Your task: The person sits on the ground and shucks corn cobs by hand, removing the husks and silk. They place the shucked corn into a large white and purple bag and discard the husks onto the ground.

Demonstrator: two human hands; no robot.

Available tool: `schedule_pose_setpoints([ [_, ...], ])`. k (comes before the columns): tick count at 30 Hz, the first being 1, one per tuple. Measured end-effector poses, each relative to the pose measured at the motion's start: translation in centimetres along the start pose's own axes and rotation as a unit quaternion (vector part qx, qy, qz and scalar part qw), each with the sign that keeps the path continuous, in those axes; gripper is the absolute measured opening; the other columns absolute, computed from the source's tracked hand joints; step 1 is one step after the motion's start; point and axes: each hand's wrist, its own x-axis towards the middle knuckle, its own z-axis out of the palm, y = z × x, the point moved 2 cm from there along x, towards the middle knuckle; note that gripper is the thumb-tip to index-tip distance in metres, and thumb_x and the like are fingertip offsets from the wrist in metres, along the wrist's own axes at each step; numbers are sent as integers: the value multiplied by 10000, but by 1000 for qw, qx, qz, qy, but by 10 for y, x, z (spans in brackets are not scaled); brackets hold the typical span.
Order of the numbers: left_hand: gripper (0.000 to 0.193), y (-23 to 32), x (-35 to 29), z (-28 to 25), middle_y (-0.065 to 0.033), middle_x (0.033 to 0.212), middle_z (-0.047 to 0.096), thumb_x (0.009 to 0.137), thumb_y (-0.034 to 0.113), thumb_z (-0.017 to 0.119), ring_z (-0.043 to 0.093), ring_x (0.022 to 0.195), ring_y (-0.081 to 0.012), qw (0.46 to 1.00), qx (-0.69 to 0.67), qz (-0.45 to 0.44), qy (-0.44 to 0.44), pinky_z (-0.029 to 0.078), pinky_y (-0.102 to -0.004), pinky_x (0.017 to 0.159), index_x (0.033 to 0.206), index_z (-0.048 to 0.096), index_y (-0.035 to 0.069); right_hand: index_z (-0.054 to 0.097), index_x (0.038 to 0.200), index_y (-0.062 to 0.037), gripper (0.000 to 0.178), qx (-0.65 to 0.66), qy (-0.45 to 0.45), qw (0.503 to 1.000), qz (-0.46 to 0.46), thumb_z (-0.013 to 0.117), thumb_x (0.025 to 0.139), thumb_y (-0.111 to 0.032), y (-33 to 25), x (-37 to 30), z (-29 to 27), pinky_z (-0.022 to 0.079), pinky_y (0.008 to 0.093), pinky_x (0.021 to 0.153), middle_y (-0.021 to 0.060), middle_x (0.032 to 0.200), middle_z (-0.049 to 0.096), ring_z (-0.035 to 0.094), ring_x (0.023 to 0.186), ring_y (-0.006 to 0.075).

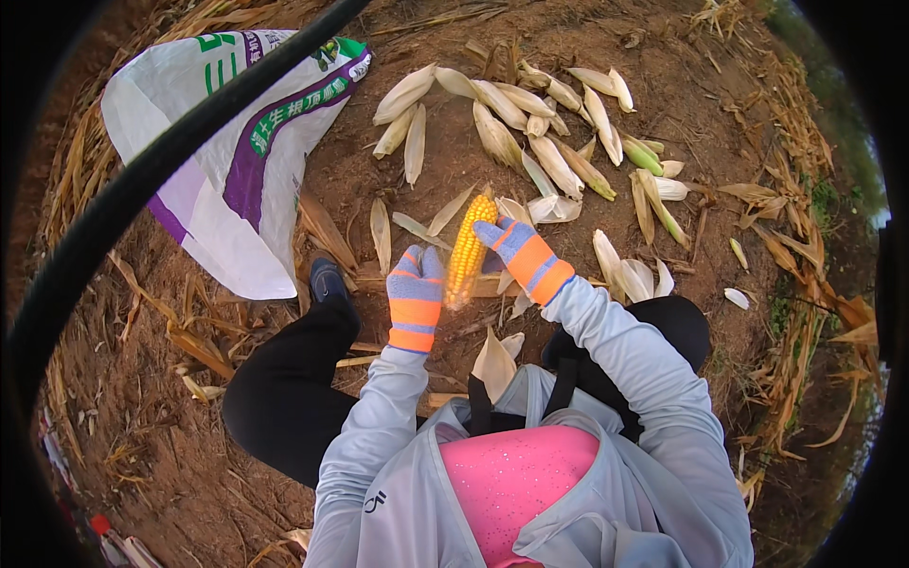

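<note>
A husked ear of corn (470,244) with bright yellow kernels stands tilted in front of me, its lower end a little blurred. My right hand (526,254), in a grey glove with orange bands, grips it from the right side. Close by on the left is my left hand (415,295) in a matching glove, fingers pointing up and slightly apart. It appears to hold nothing, though its palm side is partly hidden. Just beyond the ear, pale dry husk pieces (516,210) lie on the soil.
Unhusked ears and dry husks (554,156) lie scattered ahead on brown soil. A white woven sack (275,204) with purple and green print lies at the far left. A black curved bar (180,156) crosses the upper left. Dry stalks (791,256) line the right side.
</note>
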Motion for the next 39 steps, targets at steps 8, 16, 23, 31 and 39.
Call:
schedule_pose_setpoints([
  [8,280,-89,24,-13,-129,644,556,776,239,577,556,593,-257,983,147,-109,-27,412,-327,524,905,525,-4,456,1107,70,604,135,47,990,-9,559,760,-413,0,15,-32,375,260,805,136,1046,532,495,931,172],
  [16,486,-19,17,-5,-161,935,577,754,203,595,551,881,-296,916,314,-86,-235,417,-332,791,1183,426,51,464,1083,73,594,15,89,996,-2,573,739,-398,-6,16,-40,397,277,766,159,1019,544,516,908,193],
  [23,387,-31,8,0,-130,1014,569,801,163,561,539,930,-168,991,-89,-6,-97,408,-252,794,1150,466,25,542,952,31,486,-28,82,996,-31,579,729,-399,-2,23,-29,421,303,689,136,864,590,546,787,212],
  [31,405,-13,-7,19,-123,974,566,827,176,530,568,841,-166,957,-186,-46,-216,438,-258,730,1140,415,-53,565,887,38,476,7,57,997,-54,588,718,-407,2,22,-18,419,319,673,143,804,591,542,724,237],
  [39,403,-7,-8,16,-95,820,560,844,266,482,573,650,-153,923,-262,-112,-257,460,-258,590,1088,420,-48,540,999,37,460,-54,39,995,-75,556,760,-355,28,36,-25,413,309,762,181,954,578,550,870,259],
])
